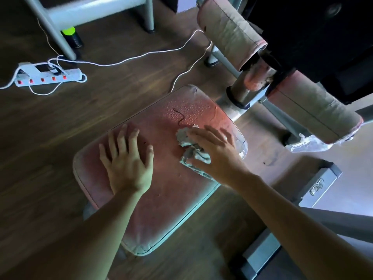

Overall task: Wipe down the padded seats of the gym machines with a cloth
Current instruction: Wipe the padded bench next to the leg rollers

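A worn pink padded seat (161,199) of a gym machine fills the middle of the view. Water droplets and a dark squiggly mark cover its far end. My left hand (127,158) lies flat on the seat's left side, fingers spread. My right hand (216,152) presses a crumpled pale grey-green cloth (191,152) onto the seat's right side, fingers fairly straight over it. Part of the cloth is hidden under my palm.
Two padded rollers (230,35) (314,110) on a metal post (240,93) stand beyond the seat. A power strip (48,76) with white cables lies on the wooden floor at left, near a dark can (71,37) and a grey frame leg. Crumpled clear plastic (306,143) hangs at right.
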